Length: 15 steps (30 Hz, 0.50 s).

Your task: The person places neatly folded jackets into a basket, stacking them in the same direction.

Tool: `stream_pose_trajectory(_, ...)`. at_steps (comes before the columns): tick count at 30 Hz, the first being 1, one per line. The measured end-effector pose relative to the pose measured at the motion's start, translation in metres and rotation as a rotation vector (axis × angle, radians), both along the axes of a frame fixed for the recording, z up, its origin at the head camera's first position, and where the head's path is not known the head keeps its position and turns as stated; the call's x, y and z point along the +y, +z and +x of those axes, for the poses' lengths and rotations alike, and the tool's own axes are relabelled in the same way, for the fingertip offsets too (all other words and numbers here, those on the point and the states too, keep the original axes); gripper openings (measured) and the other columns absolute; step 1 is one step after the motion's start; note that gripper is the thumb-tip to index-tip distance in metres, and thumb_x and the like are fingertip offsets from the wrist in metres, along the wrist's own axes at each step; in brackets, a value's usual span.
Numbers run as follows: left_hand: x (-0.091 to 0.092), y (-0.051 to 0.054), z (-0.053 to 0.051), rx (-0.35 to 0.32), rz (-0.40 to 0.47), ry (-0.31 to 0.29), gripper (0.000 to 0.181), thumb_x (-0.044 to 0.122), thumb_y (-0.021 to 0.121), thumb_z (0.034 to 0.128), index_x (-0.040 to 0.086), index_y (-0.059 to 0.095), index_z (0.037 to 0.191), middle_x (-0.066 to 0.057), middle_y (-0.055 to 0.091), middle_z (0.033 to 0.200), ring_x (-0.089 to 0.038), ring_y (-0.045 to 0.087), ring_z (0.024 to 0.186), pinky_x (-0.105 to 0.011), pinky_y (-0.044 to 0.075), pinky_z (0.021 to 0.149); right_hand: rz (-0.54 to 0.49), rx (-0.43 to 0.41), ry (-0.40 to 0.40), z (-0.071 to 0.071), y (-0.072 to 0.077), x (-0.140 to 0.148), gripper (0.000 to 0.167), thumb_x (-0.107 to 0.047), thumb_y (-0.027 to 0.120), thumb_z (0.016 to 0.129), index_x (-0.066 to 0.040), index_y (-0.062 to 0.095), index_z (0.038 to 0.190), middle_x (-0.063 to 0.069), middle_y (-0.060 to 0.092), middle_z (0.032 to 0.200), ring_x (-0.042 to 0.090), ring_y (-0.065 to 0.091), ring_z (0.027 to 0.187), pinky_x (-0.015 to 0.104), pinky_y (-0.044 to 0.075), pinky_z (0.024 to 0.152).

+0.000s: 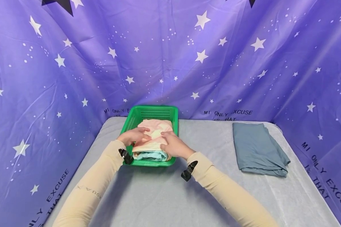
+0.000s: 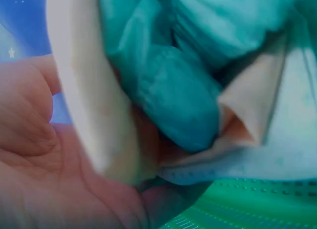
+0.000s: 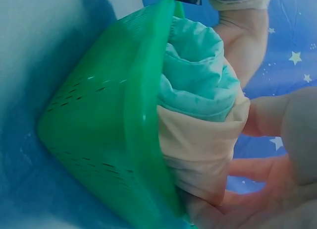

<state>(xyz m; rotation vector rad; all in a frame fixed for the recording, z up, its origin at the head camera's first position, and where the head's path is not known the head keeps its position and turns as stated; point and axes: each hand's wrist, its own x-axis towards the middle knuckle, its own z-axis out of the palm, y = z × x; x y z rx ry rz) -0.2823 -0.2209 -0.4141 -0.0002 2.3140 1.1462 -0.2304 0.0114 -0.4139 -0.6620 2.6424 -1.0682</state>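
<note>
A folded bundle of pale pink cloth (image 1: 156, 126) sits in a green plastic basket (image 1: 156, 112), near its front end. Rolled teal fabric (image 3: 198, 80) shows at the bundle's near end, wrapped by the pink layer. My left hand (image 1: 134, 135) holds the bundle's left side, its thumb over the top. On the opposite side my right hand (image 1: 176, 145) grips the cloth, with thumb and fingers around the edge in the right wrist view. Part of the left fingers is hidden under the cloth in the left wrist view.
A folded grey-blue cloth (image 1: 258, 148) lies at the right of the grey-covered table (image 1: 207, 142). Purple star-printed curtains (image 1: 164, 56) enclose the back and both sides. The basket's far end stands close to the back curtain.
</note>
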Motion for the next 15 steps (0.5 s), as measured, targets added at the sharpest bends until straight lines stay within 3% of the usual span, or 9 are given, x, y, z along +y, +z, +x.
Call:
stream_pose_trajectory(4,0.003,-0.001,-0.002,0.008,-0.037,0.001,0.069,0.028,0.067,0.0976,0.012,0.037,0.158,-0.019,0.022,0.169,-0.042,0.018,0.156,-0.064,0.020,0.124,0.078,0.043,0.044,0.002,-0.002,-0.004,0.057,-0.019,0.062,0.099,0.000,0.046,0.151,0.019,0.047,0.154,0.034,0.047,0.142,0.050,0.038,0.120)
stream_pose_trajectory(11,0.008,0.000,-0.005,0.003,-0.050,0.004,0.072,0.027,0.068,0.0966,0.009,0.035,0.158,-0.019,0.023,0.168,-0.041,0.022,0.155,-0.058,0.021,0.126,0.176,0.047,0.067,0.001,-0.005,-0.014,0.055,-0.018,0.058,0.101,-0.003,0.045,0.152,0.018,0.048,0.153,0.032,0.050,0.140,0.050,0.042,0.117)
stream_pose_trajectory(15,0.010,-0.002,-0.008,-0.035,-0.044,0.015,0.077,0.027,0.069,0.0961,0.010,0.030,0.161,-0.019,0.021,0.169,-0.040,0.024,0.154,-0.058,0.026,0.124,0.210,0.058,0.074,-0.002,-0.007,-0.020,0.055,-0.016,0.058,0.101,-0.002,0.045,0.152,0.019,0.048,0.152,0.032,0.051,0.138,0.049,0.044,0.115)
